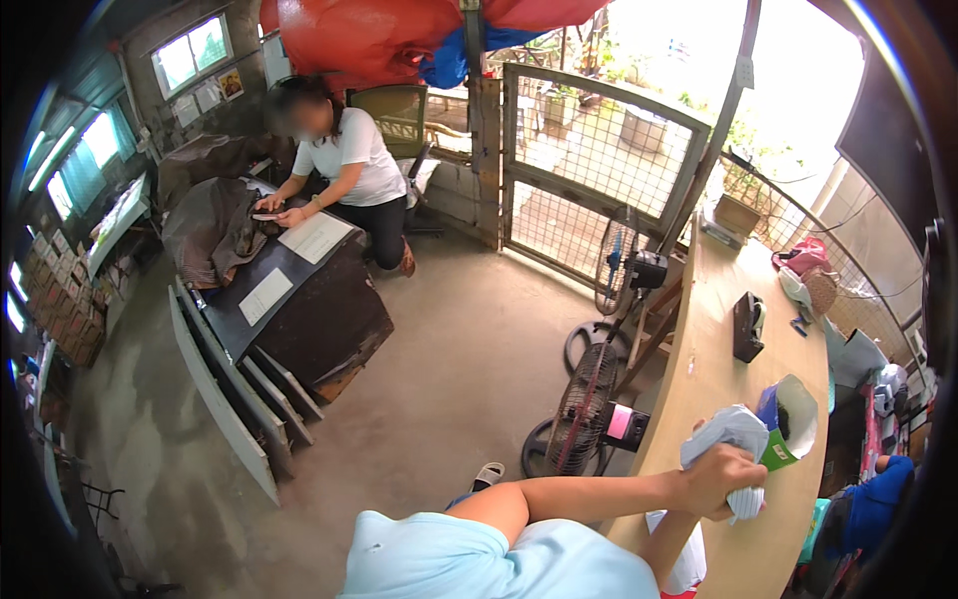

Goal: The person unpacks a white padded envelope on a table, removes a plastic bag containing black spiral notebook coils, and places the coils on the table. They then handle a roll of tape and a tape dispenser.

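My left arm reaches across to the right, and my left hand (720, 481) is closed in a fist around a crumpled whitish bundle (726, 431), plastic or paper. Its upper part sticks out above the fist, and a ridged, layered end shows below. My right forearm (667, 547) rises beneath the left one; the right hand is mostly hidden behind the left, so its fingers cannot be read. Just beyond the bundle stands an open blue, green and white pouch (785, 454) with dark contents. Both hands are over the long wooden table (679, 399).
A black tape dispenser (748, 326), a pink bag (801, 256) and a box (736, 216) are along the table. Two standing fans (584, 409) (617, 262) stand at its left side. Across the floor, a person (354, 165) at a dark desk (329, 299) handles a small device. Boards (225, 399) lean there.
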`<state>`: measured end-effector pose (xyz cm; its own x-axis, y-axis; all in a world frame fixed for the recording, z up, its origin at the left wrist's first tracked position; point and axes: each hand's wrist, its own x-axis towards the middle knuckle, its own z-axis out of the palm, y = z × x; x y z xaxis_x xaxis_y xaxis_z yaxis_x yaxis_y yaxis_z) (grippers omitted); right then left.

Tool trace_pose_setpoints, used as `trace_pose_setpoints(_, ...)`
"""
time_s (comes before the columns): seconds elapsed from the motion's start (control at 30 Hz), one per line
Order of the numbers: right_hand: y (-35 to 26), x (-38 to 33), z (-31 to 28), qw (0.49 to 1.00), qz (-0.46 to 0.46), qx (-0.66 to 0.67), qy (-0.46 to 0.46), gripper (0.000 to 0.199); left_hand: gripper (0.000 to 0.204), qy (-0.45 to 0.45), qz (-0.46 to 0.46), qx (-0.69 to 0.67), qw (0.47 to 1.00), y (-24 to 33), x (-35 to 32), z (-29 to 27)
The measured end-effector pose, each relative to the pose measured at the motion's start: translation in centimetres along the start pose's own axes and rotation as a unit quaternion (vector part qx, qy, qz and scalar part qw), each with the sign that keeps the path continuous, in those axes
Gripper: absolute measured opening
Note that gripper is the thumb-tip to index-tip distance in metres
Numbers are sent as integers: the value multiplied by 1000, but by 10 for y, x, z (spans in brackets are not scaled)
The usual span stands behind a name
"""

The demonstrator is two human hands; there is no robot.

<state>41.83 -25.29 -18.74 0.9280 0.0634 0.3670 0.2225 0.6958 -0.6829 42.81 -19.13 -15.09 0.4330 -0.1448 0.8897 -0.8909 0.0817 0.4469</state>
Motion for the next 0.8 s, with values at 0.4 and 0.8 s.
trace_pose_setpoints(0.4,0,-3,-4,996,58,24,-69,42,55,136,-15,342,930,5,-47,-12)
trace_pose_setpoints(0.8,17,-2,-84,972,207,-75,77,16,41,111,-173,242,948,-12,-75,-33)
